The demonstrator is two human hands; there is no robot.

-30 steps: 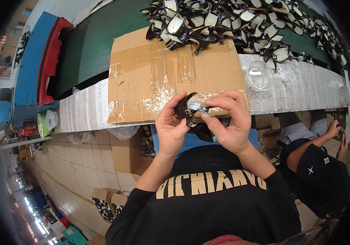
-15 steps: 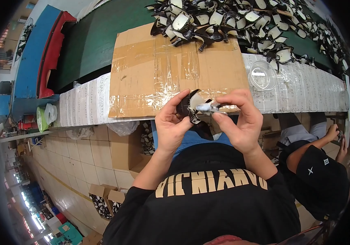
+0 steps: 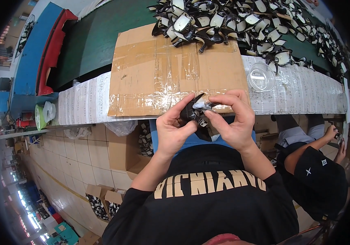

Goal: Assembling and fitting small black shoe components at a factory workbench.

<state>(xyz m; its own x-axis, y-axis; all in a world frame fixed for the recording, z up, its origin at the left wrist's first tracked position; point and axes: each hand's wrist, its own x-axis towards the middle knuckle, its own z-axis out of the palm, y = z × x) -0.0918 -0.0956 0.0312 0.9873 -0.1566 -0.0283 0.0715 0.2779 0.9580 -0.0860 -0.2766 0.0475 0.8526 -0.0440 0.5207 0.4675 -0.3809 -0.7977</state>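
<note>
My left hand (image 3: 171, 131) is closed around a glossy black shoe heel (image 3: 188, 112) with a pale inner face, holding it over the front edge of the cardboard sheet. In my right hand (image 3: 237, 118), thumb and forefinger pinch a small whitish cloth (image 3: 200, 105), which is against the upper part of the heel. The fingers hide some of both pieces. Beyond the hands lies the flat, taped cardboard sheet (image 3: 142, 69). A large heap of similar black heels (image 3: 224, 30) with cream faces covers its far edge and spreads to the right.
A round clear plastic tub (image 3: 262, 77) stands right of the cardboard on the paper-wrapped table edge (image 3: 305, 96). Behind runs a green belt (image 3: 93, 41). Open boxes of heels (image 3: 97, 200) sit on the floor at left. A co-worker (image 3: 318, 175) sits close on my right.
The heel has tilted in my left hand, so less of its pale face shows. My right hand has shifted slightly left with the cloth.
</note>
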